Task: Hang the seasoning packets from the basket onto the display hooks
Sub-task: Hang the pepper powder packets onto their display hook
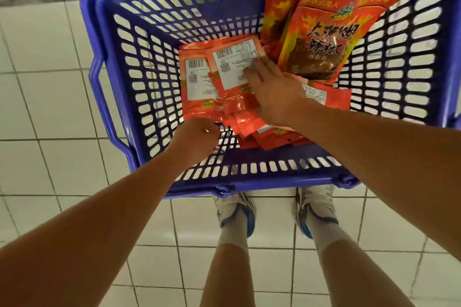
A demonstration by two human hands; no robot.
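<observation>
A basket [139,62] sits on a tiled floor [45,107], just ahead of the person's two shoes [234,209]. Both hands reach down into it. The left hand [197,134] is at the basket's near wall, touching the near edge of a pile of seasoning packets [214,82] lying flat on the basket floor. The right hand [272,92] lies farther in and to the right of the left hand, fingers spread on top of the same pile. Beyond the right hand, more packets [321,40] lean upright against the basket's far right corner. Further flat packets [331,97] lie under and to the right of the right wrist.
</observation>
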